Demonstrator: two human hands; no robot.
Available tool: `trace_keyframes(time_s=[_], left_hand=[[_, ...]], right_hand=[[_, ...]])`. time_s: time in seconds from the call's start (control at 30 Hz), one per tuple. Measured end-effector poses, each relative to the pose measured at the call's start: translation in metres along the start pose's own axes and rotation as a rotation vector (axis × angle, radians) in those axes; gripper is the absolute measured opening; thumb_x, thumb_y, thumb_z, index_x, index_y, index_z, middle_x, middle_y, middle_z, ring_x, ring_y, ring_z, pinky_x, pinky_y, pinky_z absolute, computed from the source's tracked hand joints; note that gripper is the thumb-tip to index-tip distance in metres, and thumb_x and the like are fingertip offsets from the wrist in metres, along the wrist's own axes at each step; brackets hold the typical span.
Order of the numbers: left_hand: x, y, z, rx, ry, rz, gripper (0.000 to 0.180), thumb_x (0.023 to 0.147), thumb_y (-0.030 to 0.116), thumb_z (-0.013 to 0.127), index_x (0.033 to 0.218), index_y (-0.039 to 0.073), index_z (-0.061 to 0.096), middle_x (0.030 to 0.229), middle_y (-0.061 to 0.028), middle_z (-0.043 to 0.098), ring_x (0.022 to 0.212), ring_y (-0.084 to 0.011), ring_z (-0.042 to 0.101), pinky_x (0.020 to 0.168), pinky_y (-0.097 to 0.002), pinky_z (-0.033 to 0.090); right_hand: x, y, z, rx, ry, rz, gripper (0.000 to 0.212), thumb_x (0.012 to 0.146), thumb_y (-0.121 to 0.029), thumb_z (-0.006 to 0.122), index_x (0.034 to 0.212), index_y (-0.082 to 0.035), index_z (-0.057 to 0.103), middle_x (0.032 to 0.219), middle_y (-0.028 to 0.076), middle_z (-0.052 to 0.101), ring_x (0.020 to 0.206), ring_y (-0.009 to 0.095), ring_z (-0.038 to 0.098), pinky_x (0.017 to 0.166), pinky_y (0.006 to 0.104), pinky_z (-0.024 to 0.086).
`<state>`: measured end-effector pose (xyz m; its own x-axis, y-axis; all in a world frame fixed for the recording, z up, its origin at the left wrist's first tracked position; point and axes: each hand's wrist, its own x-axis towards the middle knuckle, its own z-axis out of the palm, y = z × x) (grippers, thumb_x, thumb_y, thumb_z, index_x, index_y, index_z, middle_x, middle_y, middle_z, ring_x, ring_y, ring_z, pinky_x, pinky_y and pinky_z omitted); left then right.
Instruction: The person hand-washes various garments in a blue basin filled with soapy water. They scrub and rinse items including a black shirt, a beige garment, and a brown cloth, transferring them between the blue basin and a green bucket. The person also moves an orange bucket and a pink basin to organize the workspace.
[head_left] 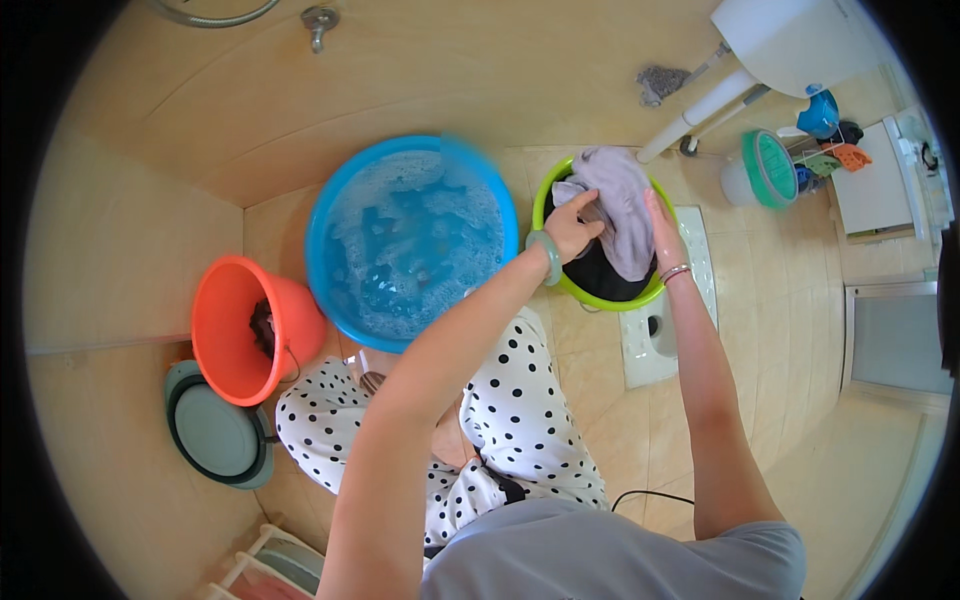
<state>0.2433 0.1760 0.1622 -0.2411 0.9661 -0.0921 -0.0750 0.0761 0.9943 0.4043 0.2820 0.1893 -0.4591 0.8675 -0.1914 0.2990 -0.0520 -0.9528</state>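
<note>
Hands: two. Containers on the floor: four, comprising one lime-green basin (615, 304), one blue tub (317, 245), one orange bucket (298, 320) and one grey-green shallow basin (215, 430). Use the lime-green basin as the location reference. The blue tub, filled with sudsy water, stands just left of it; the orange bucket, with one dark item (263, 327) inside, and the shallow basin stand farther left. One white squat toilet (650, 368) extends from beneath its right side. One bin (738, 184) with a green liner stands to its right.

Workpiece: one pale lavender-grey cloth (622, 205), crumpled and elongated, lying across the lime-green basin, over dark fabric (600, 275) and past the far rim.

Left hand (574, 226): on the cloth's left side, index finger and thumb spread; whether the grip clamps fabric cannot be determined. Right hand (666, 238): along the cloth's right edge, grip unclenched, fingers extended.
</note>
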Motion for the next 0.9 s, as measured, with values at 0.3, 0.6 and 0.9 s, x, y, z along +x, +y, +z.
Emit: trace_keyframes(time_s=[0.3,0.6,0.9], left_hand=[[-0.007,0.003,-0.005,-0.324,-0.102,-0.476,0.065,0.088,0.005,0.051,0.147,0.014,0.024,0.144,-0.019,0.031,0.133,-0.032,0.031,0.095,-0.0577,0.042],[-0.049,0.046,-0.064,-0.549,0.06,-0.464,0.065,0.091,0.012,0.054,0.147,0.01,0.021,0.145,-0.0199,0.029,0.135,-0.0383,0.027,0.097,-0.057,0.042],[-0.182,0.081,-0.188,-0.784,0.446,-0.138,0.041,0.091,0.016,0.058,0.129,0.007,0.046,0.122,-0.0147,0.055,0.105,-0.0282,0.059,0.085,-0.041,0.051]], right_hand=[[-0.03,0.045,0.052,-1.213,0.119,-0.249,0.075,0.08,-0.053,0.061,0.144,-0.027,0.03,0.153,0.01,0.019,0.136,0.036,0.026,0.096,0.0577,0.035],[-0.014,0.03,0.065,-1.275,0.111,-0.062,0.086,0.078,-0.055,0.063,0.147,-0.026,0.022,0.154,0.009,0.014,0.14,0.037,0.017,0.099,0.0616,0.03],[-0.043,-0.096,0.225,-0.061,-0.644,0.015,0.04,0.092,-0.037,0.056,0.119,-0.008,0.061,0.12,0.006,0.061,0.11,0.018,0.057,0.09,0.0314,0.044]])
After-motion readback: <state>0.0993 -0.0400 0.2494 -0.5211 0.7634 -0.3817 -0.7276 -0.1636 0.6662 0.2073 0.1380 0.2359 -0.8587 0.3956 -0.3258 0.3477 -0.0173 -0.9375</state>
